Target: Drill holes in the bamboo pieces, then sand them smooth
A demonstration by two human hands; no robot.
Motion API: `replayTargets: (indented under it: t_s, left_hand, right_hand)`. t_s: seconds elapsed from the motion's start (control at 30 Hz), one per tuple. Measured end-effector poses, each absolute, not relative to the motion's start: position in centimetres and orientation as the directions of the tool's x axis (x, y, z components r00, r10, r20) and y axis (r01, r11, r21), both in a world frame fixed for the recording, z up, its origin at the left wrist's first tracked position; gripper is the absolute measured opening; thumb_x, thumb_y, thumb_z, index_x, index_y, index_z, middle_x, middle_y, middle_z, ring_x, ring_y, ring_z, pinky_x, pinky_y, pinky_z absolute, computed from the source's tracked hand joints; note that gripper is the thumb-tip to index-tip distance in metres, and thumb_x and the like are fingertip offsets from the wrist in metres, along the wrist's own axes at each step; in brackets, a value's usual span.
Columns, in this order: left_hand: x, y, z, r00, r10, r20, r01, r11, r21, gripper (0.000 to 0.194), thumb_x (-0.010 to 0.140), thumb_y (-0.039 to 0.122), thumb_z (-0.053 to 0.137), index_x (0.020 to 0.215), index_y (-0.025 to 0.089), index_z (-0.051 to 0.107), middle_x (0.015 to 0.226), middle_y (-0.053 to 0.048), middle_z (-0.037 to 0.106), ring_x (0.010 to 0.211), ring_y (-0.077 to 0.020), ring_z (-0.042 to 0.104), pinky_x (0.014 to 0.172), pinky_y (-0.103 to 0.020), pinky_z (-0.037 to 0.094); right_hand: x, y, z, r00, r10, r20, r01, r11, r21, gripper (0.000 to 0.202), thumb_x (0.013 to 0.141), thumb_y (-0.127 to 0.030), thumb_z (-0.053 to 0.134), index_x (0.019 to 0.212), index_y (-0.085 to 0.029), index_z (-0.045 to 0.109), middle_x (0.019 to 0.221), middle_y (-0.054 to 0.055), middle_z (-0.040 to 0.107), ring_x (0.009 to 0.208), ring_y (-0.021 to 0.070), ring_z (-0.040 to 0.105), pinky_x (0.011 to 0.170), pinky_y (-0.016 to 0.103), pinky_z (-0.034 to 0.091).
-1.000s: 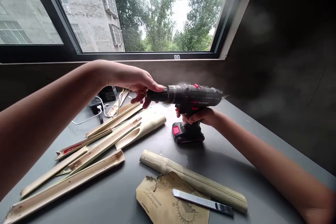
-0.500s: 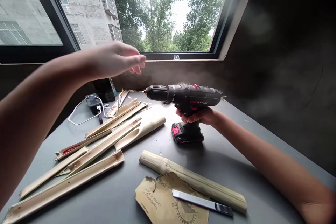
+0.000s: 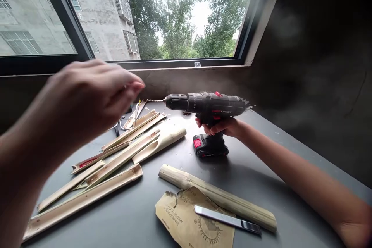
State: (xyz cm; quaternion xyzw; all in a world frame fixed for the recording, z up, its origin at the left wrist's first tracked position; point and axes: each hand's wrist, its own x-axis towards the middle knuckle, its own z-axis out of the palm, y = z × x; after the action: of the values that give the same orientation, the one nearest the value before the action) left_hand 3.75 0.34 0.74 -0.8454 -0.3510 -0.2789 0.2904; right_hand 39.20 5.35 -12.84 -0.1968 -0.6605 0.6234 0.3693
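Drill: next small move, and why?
Probably lower the left hand to steady the bamboo piece nearest the sandpaper: the right hand holds the drill by its handle, a bit is fitted, the left hand hovers apart from the drill, and neither hand touches that piece.

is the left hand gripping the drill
No, the left hand is raised in the air apart from the drill, whose handle only the right hand grips.

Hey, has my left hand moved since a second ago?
Yes: against the window frame, the left hand has shifted left, away from the drill chuck.
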Motion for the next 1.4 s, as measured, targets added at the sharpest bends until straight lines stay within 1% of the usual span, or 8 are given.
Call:
replayTargets:
  t_s: [0.13, 0.27, 0.63, 0.77, 0.87, 0.97, 1.13, 1.4]
  left_hand:
    - [9.6, 2.2, 1.2, 0.758, 0.486, 0.436, 0.652, -0.596, -0.469, 0.047, 0.099, 0.051, 0.039, 0.122, 0.016, 0.062, 0.112, -0.010, 0.069, 0.111, -0.0294, 0.060, 0.100, -0.044, 0.038]
    - [11.4, 3.3, 1.1, 0.821, 0.520, 0.237, 0.560, -0.647, -0.517, 0.029, 0.096, 0.041, 0.048, 0.105, 0.016, 0.061, 0.093, -0.007, 0.068, 0.096, -0.0247, 0.061, 0.096, -0.039, 0.041]
    - [11.1, 2.4, -3.7, 0.791, 0.298, 0.535, 0.612, -0.412, -0.675, 0.022, 0.098, 0.015, 0.032, 0.106, 0.019, 0.053, 0.108, -0.008, 0.064, 0.102, -0.0245, 0.054, 0.109, -0.050, 0.035]
    - [11.4, 2.6, -3.3, 0.742, 0.402, 0.536, 0.669, -0.494, -0.556, 0.027, 0.100, 0.027, 0.037, 0.119, 0.012, 0.048, 0.121, -0.015, 0.059, 0.115, -0.0280, 0.053, 0.115, -0.054, 0.025]
    - [11.4, 2.8, -1.8, 0.725, 0.534, 0.435, 0.686, -0.617, -0.386, 0.055, 0.097, 0.046, 0.044, 0.135, 0.006, 0.041, 0.136, -0.020, 0.053, 0.137, -0.0342, 0.038, 0.119, -0.057, 0.013]
    - [11.5, 3.1, -0.7, 0.760, 0.556, 0.337, 0.648, -0.695, -0.313, 0.043, 0.096, 0.037, 0.041, 0.130, 0.013, 0.051, 0.126, -0.014, 0.063, 0.133, -0.0300, 0.045, 0.118, -0.055, 0.016]
    - [11.7, 2.3, -1.1, 0.744, 0.422, 0.518, 0.646, -0.650, -0.399, 0.022, 0.092, 0.026, 0.045, 0.101, 0.019, 0.064, 0.092, -0.010, 0.067, 0.107, -0.0313, 0.058, 0.113, -0.063, 0.018]
    - [11.8, 2.7, -5.0, 0.710, 0.297, 0.638, 0.693, -0.457, -0.558, 0.037, 0.091, 0.011, 0.039, 0.117, 0.024, 0.061, 0.109, -0.008, 0.067, 0.113, -0.0279, 0.058, 0.111, -0.056, 0.030]
  right_hand:
    - [39.1, 5.4, -12.8, -0.660, 0.702, 0.267, -0.221, 0.158, -0.962, 0.058, 0.065, -0.011, 0.068, 0.122, -0.015, 0.064, 0.103, 0.006, 0.069, 0.061, 0.0107, 0.056, 0.060, 0.027, 0.046]
    - [39.0, 5.3, -12.7, -0.670, 0.689, 0.276, -0.228, 0.163, -0.960, 0.061, 0.064, -0.011, 0.067, 0.125, -0.015, 0.063, 0.099, 0.006, 0.070, 0.060, 0.0101, 0.054, 0.062, 0.028, 0.047]
    - [39.0, 5.1, -12.6, -0.657, 0.702, 0.275, -0.218, 0.171, -0.961, 0.057, 0.064, -0.010, 0.067, 0.121, -0.015, 0.064, 0.087, 0.003, 0.069, 0.062, 0.0125, 0.055, 0.062, 0.028, 0.045]
    - [38.9, 5.1, -12.6, -0.655, 0.706, 0.271, -0.218, 0.167, -0.961, 0.058, 0.064, -0.011, 0.067, 0.121, -0.016, 0.064, 0.095, 0.005, 0.070, 0.061, 0.0115, 0.054, 0.063, 0.029, 0.046]
    - [39.0, 5.1, -12.6, -0.657, 0.707, 0.262, -0.210, 0.163, -0.964, 0.058, 0.064, -0.011, 0.067, 0.122, -0.016, 0.064, 0.099, 0.005, 0.070, 0.060, 0.0112, 0.054, 0.063, 0.029, 0.046]
    - [39.1, 5.2, -12.7, -0.655, 0.710, 0.260, -0.206, 0.164, -0.965, 0.057, 0.065, -0.012, 0.068, 0.122, -0.016, 0.064, 0.095, 0.005, 0.069, 0.061, 0.0116, 0.054, 0.063, 0.029, 0.046]
    - [39.1, 5.2, -12.7, -0.655, 0.710, 0.259, -0.197, 0.170, -0.966, 0.058, 0.065, -0.012, 0.068, 0.123, -0.017, 0.064, 0.103, 0.006, 0.069, 0.061, 0.0111, 0.055, 0.063, 0.029, 0.047]
    - [39.1, 5.2, -12.8, -0.647, 0.715, 0.265, -0.201, 0.176, -0.964, 0.057, 0.065, -0.013, 0.068, 0.122, -0.016, 0.064, 0.098, 0.005, 0.069, 0.061, 0.0112, 0.054, 0.062, 0.029, 0.046]
